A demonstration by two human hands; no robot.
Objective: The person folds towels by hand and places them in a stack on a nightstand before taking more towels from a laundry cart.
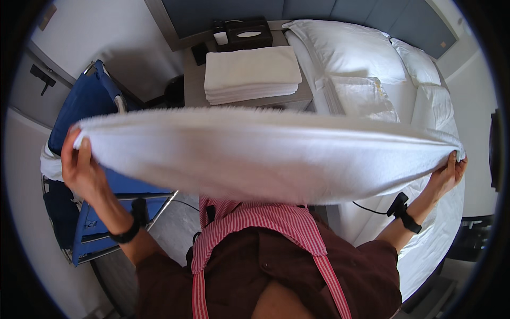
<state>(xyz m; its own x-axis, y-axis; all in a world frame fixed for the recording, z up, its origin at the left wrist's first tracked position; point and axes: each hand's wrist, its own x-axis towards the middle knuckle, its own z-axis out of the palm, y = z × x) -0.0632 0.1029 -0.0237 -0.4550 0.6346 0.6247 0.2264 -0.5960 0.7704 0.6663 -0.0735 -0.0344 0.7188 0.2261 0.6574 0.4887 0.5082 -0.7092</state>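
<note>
A white terry towel (255, 155) is stretched wide in the air between my hands, its middle blurred. My left hand (83, 163) pinches one corner at the left, thumb in front. At the far right, my right hand (450, 171) grips the opposite corner. Beyond the raised towel, a stack of folded white towels (253, 69) lies on a grey bedside cabinet (193, 89). The held towel hides part of the cabinet's front and of the bed.
A bed with white pillows (350, 52) and a clear plastic-wrapped package (364, 95) is at the right. A dark tissue box (255, 38) sits behind the stack. At the left stands a metal-framed cart with blue fabric (75, 103); a door handle (43, 77) is beyond.
</note>
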